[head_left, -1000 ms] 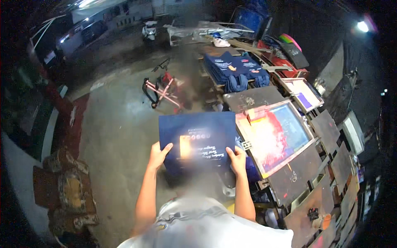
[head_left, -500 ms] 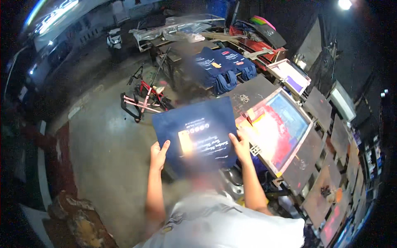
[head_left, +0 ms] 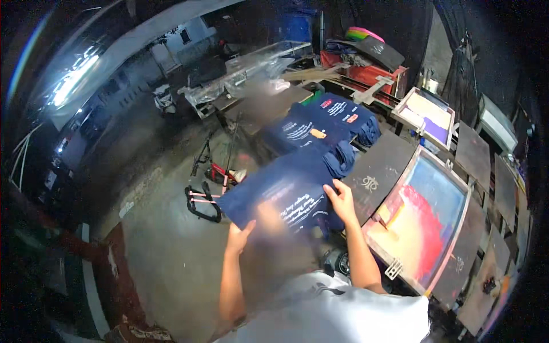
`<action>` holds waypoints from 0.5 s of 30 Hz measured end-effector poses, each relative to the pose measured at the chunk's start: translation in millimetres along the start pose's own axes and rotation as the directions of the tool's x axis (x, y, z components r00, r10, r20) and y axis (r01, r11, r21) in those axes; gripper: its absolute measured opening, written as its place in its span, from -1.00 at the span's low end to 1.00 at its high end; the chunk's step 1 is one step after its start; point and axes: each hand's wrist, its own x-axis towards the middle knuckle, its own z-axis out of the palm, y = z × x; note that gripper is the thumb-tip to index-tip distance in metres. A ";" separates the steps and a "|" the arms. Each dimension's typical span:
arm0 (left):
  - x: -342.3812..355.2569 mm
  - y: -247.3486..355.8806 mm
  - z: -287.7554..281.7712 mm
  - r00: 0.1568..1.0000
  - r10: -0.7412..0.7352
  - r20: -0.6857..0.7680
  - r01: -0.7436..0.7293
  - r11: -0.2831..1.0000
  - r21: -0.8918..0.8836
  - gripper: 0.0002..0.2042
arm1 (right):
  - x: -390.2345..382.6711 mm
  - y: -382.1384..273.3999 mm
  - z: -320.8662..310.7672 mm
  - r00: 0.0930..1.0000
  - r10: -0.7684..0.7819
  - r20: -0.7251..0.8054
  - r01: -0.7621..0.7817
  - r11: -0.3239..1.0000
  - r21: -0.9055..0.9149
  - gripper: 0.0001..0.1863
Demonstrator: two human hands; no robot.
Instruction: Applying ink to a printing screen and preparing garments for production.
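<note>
A navy cloth panel (head_left: 274,188) with pale print is stretched between my two hands. At its lower left corner, my left hand (head_left: 240,235) pinches the edge with the thumb on top. My right hand (head_left: 342,200) grips the right edge, its fingers closed over the fabric. The cloth slants, its far right part in front of a pile of printed navy cloth bags (head_left: 334,117) with looped handles. I cannot tell whether it touches them. A blurred patch hides part of its near side.
Right of my hands is a wooden-framed printing screen (head_left: 407,170) with red and yellow ink, beside a dark board (head_left: 380,171). A smaller screen (head_left: 423,108) stands farther back. A pink-and-red bicycle frame (head_left: 214,177) is on the floor at left. Several dark boards line the right.
The cloth has tilted, its right side now higher and closer to the bag pile. Both hands still hold it. My view has shifted, showing more of the pile and the printing screen.
</note>
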 end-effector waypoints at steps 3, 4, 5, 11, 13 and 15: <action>31.2 1.6 15.4 0.992 -0.121 -0.041 0.122 0.992 0.032 -0.63 | 18.0 37.1 -6.0 0.996 0.084 0.026 -0.085 0.996 0.005 -0.81; 44.1 -3.8 18.8 0.990 -0.138 -0.031 0.138 0.990 0.025 -0.63 | 23.0 49.8 -10.4 0.994 0.108 -0.005 -0.108 0.993 -0.056 -0.82; 57.0 -10.9 20.8 0.991 -0.132 -0.019 0.132 0.991 0.001 -0.63 | 27.4 61.5 -17.0 0.991 0.130 -0.040 -0.134 0.984 -0.118 -0.83; 156.4 -44.3 34.9 0.974 -0.106 0.200 0.093 0.993 0.072 -0.67 | 52.6 45.5 -33.9 0.936 0.338 -0.097 -0.347 0.934 -0.091 -0.78; 189.5 -24.8 58.9 0.925 -0.155 0.348 0.170 0.985 -0.015 -0.66 | 59.7 43.8 -47.8 0.935 0.311 -0.170 -0.332 0.936 -0.118 -0.78; 220.5 -18.9 70.7 0.839 -0.134 0.527 0.269 0.945 -0.188 -0.67 | 74.1 34.3 -49.9 0.922 0.293 -0.255 -0.340 0.926 -0.165 -0.76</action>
